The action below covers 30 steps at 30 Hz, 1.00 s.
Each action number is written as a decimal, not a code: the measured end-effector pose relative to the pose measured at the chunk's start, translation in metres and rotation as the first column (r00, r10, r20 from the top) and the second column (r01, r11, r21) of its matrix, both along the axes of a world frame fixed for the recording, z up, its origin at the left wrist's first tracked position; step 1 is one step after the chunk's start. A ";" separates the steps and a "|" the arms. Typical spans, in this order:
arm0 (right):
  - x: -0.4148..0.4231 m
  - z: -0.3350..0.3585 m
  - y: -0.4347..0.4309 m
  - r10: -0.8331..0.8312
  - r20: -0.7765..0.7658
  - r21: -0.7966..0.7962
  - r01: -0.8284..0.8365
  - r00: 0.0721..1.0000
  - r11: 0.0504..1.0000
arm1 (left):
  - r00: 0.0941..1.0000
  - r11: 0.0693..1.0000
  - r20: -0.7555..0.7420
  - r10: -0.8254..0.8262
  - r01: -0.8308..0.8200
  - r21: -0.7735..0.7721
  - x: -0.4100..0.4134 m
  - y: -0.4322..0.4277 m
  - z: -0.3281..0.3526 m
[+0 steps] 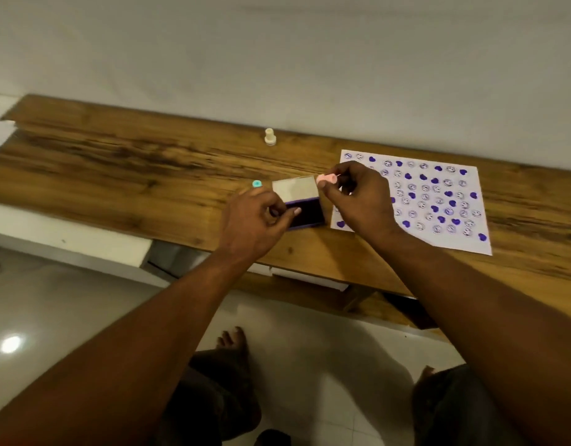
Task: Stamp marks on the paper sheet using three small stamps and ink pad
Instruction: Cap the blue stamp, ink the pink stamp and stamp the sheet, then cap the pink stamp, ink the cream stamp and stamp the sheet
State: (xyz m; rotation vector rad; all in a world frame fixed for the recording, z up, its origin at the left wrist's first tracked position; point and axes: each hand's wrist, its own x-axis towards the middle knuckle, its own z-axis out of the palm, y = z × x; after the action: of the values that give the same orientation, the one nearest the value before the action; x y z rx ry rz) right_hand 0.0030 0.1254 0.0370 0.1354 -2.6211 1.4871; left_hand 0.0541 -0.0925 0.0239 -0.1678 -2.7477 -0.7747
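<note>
A white paper sheet (438, 201) covered with several purple hearts and smiley marks lies on the wooden table at the right. An open ink pad (305, 210) with a raised pale lid sits left of the sheet. My left hand (255, 220) grips the pad's left edge. My right hand (358, 194) holds a pink stamp (326, 178) sideways in its fingertips, just above the pad's right corner. A teal stamp (256, 184) stands left of the lid. A cream stamp (269, 136) stands farther back near the wall.
The wooden table (117, 175) runs along a white wall, with a wide bare stretch at the left. Its front edge lies just below my hands. Below it are a glossy tiled floor and my bare feet.
</note>
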 end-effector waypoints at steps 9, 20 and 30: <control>0.003 -0.015 -0.080 0.236 -0.028 0.202 -0.226 0.971 0.953 | 0.914 0.950 0.264 0.309 -0.310 -0.039 -0.001 -0.067 -0.024; 0.000 -0.020 -0.088 0.333 -0.010 0.376 -0.305 0.943 0.875 | 0.946 0.977 0.252 0.205 -0.213 0.004 -0.010 -0.057 -0.028; 0.001 -0.021 -0.093 0.385 0.025 0.456 -0.354 0.922 0.816 | 0.951 0.985 0.271 0.147 -0.167 0.051 -0.013 -0.059 -0.031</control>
State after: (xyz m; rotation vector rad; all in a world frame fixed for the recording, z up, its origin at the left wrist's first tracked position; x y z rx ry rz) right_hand 0.0044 0.0328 0.0162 0.7691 -2.9522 0.8810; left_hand 0.0414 -0.1520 -0.0067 0.1828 -2.9299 -0.9106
